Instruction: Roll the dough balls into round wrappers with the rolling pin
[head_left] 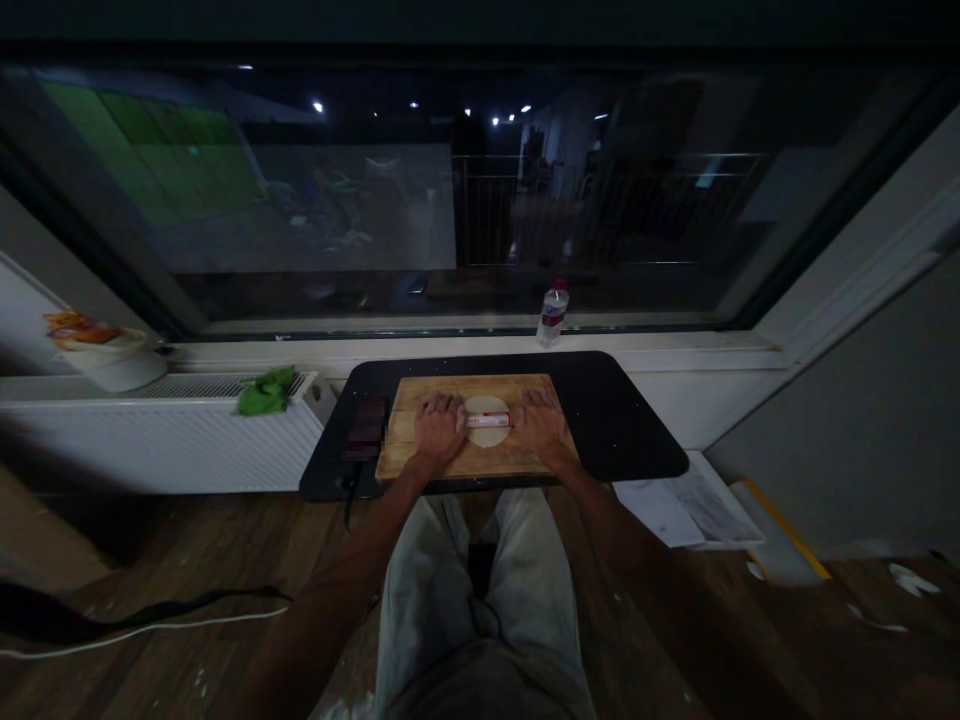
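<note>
A flat round of pale dough (487, 437) lies on a wooden board (480, 461), which sits on a black tabletop (622, 410). Across the dough runs a short rolling pin (487, 421) with a white and red label; only its middle shows. My left hand (441, 428) covers its left end, fingers curled over it. Over the right end, my right hand (540, 422) is closed in the same way. Whitish powder seems to mark the fingers. Both palms face down.
Left of the board lies a dark rectangular object (365, 428) with a cable. A water bottle (553, 314) stands on the window sill. A green cloth (266, 391) rests on the radiator (247, 440), near a white bowl (124, 362). Papers (675, 505) lie at lower right.
</note>
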